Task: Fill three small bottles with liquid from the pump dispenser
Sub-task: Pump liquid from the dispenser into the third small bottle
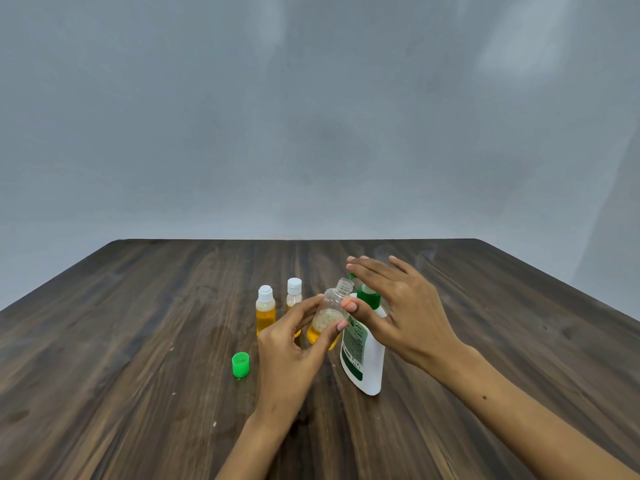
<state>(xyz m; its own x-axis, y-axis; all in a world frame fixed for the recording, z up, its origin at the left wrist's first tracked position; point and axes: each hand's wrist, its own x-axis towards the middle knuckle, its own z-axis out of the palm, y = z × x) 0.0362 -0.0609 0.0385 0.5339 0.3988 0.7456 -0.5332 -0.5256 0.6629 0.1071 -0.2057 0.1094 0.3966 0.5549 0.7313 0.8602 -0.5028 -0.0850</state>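
Note:
My left hand (pixel 294 344) grips a small clear uncapped bottle (pixel 332 306), tilted, its mouth just under the green nozzle of the white pump dispenser (pixel 367 358). Yellow liquid and foam sit in the bottle's lower part. My right hand (pixel 398 306) lies with straight fingers flat on the green pump head, thumb by the bottle's neck. Two capped small bottles (pixel 266 311) (pixel 294 294) holding yellow liquid stand upright just left of my hands. A green cap (pixel 240 364) lies on the table to the left.
Everything rests on a dark wooden table (pixel 138 341), whose far edge runs along a plain grey wall. Bare tabletop stretches to both sides of the bottles.

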